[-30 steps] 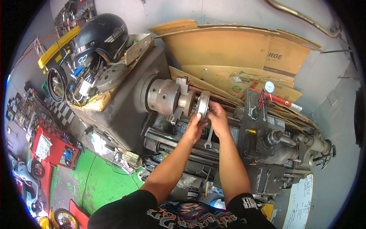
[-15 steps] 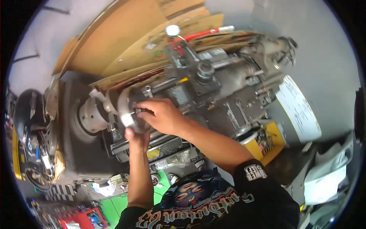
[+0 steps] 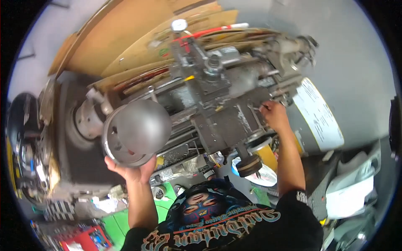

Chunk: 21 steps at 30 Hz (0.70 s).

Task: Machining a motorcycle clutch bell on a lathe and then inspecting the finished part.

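Note:
My left hand [image 3: 132, 171] grips a round metal part [image 3: 109, 142] from below, just right of the lathe chuck [image 3: 88, 121]; most of the part's face is hidden by a smooth grey blur. Stretched out to the right, my right hand [image 3: 274, 115] has its fingers closed over the carriage top [image 3: 226, 129], by a wrench [image 3: 256, 117] lying there; what they hold is too small to make out. Another wrench [image 3: 151, 91] lies behind the round part, on the lathe bed.
A dial gauge [image 3: 179, 25] stands at the back before cardboard sheets [image 3: 125, 29]. The tool post [image 3: 213, 71] rises mid-lathe, the tailstock [image 3: 284, 50] at the far right. A black helmet [image 3: 21, 113] sits far left; a white board [image 3: 316, 113] stands right, a red tool cart [image 3: 75, 240] lower left.
My right hand has left the round part and moved right to the carriage. The part, in my left hand, has tilted and come lower and nearer to me. The view has swung rightward.

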Motion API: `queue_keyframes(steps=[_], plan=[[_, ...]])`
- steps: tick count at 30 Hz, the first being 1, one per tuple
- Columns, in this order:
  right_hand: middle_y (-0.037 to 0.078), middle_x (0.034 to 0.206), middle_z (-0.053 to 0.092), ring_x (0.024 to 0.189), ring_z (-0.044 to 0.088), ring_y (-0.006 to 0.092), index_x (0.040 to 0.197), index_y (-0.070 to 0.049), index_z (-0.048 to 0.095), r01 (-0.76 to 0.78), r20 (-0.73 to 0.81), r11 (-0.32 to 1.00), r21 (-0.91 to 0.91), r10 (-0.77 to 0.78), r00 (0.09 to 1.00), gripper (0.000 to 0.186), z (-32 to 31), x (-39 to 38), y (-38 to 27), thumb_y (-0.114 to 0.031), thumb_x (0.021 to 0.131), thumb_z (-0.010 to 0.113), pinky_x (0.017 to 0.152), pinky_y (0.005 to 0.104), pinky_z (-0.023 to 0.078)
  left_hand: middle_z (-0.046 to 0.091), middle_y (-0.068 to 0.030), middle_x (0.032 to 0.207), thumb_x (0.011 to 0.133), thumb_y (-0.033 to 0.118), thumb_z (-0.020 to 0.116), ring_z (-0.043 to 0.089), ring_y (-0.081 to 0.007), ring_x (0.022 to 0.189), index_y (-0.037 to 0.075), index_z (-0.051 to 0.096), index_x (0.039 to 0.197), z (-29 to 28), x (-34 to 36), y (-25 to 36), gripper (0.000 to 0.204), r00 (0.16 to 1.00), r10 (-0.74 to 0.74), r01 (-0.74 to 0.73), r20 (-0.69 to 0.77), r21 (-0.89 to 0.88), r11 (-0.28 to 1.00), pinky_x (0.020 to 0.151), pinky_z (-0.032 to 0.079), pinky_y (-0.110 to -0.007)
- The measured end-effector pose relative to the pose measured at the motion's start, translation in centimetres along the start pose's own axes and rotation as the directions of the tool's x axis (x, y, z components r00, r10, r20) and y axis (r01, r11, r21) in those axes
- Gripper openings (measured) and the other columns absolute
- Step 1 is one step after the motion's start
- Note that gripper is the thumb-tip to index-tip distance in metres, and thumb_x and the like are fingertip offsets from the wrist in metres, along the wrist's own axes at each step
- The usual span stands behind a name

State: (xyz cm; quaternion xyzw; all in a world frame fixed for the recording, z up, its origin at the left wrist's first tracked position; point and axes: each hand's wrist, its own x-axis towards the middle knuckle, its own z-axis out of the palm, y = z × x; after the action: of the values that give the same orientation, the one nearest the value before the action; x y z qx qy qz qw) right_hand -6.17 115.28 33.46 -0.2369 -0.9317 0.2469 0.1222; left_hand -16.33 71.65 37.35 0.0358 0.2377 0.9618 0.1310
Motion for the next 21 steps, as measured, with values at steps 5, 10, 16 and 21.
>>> queue_keyframes(steps=[5,10,16,21], plan=[[0.016,0.099,0.074,0.082,0.070,0.0345,0.113,-0.004,0.072,0.168,-0.384,0.979,-0.113,-0.199,0.902,0.029,7.8,0.4,7.9,-0.015,0.086,0.072,0.072,0.0410,0.056,0.051,-0.0143,0.147,0.073,0.080,0.055,0.052,-0.0444,0.130,0.020,0.040,0.153,1.7,-1.1,0.5,0.101,0.973,-0.227,0.232,0.052,-0.302,0.925,0.102,0.049,-0.061],[0.015,0.114,0.070,0.100,0.065,0.0322,0.117,-0.003,0.070,0.295,-0.208,0.953,0.067,-0.275,0.939,0.031,5.1,-2.0,-1.2,-0.011,0.088,0.071,0.089,0.0397,0.052,0.048,-0.0253,0.146,0.081,0.079,0.052,0.054,-0.0597,0.119,0.014,0.034,0.155,3.2,-2.5,0.3,0.101,0.939,-0.239,0.324,0.247,-0.401,0.857,0.090,0.057,-0.059],[0.020,0.152,0.045,0.134,0.049,0.0303,0.158,-0.003,0.028,-0.063,0.235,0.248,0.967,-0.760,0.606,0.105,3.9,-4.9,-18.4,-0.039,0.076,0.083,0.111,0.0454,0.037,0.051,-0.0225,0.146,0.090,0.071,0.052,0.056,-0.0521,0.122,0.013,0.040,0.153,1.5,-4.6,-1.1,0.087,0.860,-0.217,0.459,0.461,-0.516,0.723,0.095,0.054,-0.059],[0.019,0.159,0.036,0.142,0.040,0.0314,0.162,-0.003,0.013,-0.342,0.223,0.122,0.932,-0.935,0.274,0.135,5.4,-7.4,-28.3,-0.042,0.059,0.090,0.118,0.0460,0.029,0.053,-0.0179,0.146,0.096,0.060,0.050,0.057,-0.0413,0.125,0.013,0.041,0.153,2.7,-6.8,-1.2,0.074,0.937,-0.127,0.302,0.327,-0.569,0.765,0.102,0.050,-0.052]])
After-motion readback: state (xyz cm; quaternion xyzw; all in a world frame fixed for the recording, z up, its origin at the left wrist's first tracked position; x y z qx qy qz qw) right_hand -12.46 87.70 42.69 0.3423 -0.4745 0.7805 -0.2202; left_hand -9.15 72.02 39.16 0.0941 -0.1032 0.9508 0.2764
